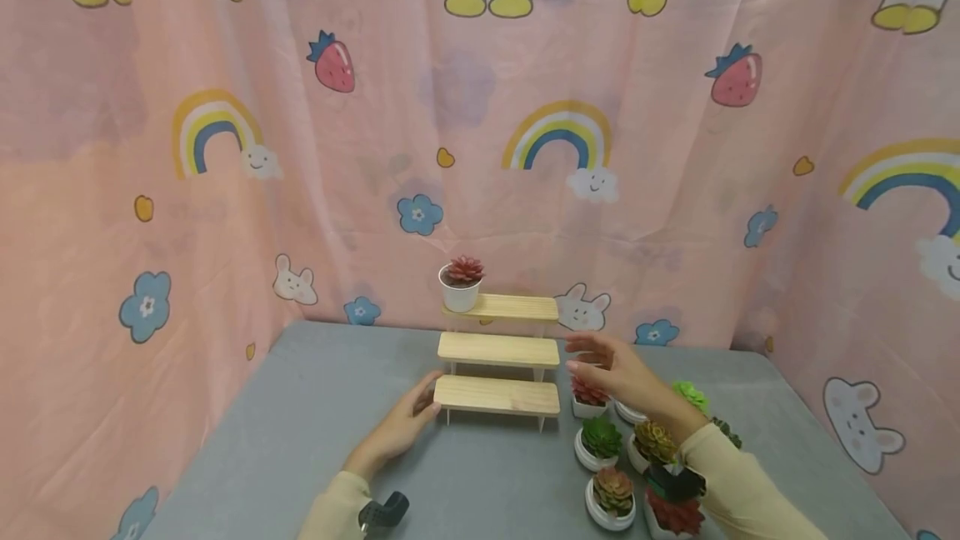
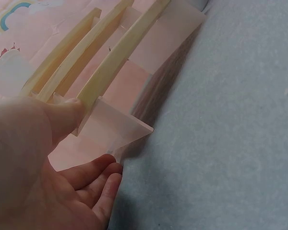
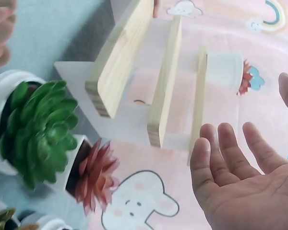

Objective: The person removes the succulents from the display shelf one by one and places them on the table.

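A three-tier wooden shelf stand (image 1: 497, 395) with pale translucent legs stands on the grey table. On its top tier, at the left end, sits a red succulent (image 1: 464, 270) in a white pot. My left hand (image 1: 405, 417) is at the left end of the lowest board; the thumb (image 2: 69, 115) touches the board while the other fingers (image 2: 108, 191) extend loosely below. Near the stand's right end, my right hand (image 1: 617, 371) hovers with spread, slightly bent fingers and an empty palm (image 3: 259, 196). Beneath it is another red succulent (image 3: 93, 175) in a white square pot.
Several potted succulents cluster right of the stand, among them a green one (image 1: 602, 437), a brownish one (image 1: 612, 492), a yellowish one (image 1: 655, 442) and a dark red one (image 1: 675, 517). My right forearm covers part of them. A pink patterned curtain (image 1: 480, 65) hangs behind the table.
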Motion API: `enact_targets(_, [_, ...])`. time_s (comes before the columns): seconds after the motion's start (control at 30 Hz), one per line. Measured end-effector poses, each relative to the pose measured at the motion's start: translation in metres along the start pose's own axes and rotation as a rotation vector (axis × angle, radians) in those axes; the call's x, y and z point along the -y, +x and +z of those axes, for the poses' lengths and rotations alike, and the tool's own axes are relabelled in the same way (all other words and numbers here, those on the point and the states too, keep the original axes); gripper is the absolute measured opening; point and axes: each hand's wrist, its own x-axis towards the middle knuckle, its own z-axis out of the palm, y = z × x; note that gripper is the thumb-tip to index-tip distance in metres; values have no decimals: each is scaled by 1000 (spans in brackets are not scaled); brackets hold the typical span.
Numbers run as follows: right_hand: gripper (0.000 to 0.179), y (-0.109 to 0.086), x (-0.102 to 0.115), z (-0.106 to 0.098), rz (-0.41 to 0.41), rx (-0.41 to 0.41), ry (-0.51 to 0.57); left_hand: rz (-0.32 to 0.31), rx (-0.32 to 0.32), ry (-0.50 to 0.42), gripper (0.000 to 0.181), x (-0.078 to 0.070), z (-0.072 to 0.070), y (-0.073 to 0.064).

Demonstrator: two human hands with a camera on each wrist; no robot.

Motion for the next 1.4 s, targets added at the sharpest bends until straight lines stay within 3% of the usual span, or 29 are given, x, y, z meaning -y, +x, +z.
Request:
enact_targets(0.53, [52,42,18,18,17,-5,20,-17,-17,14,60,2,3,-2])
enact_targets(0.97, [57,85,28,32,104,-63,49,-19,-22,-11,60,1,2,-1])
enact_targets(1.4, [61,110,40,44,121,-89,126,-10,-9,-4,60,3,2,1])
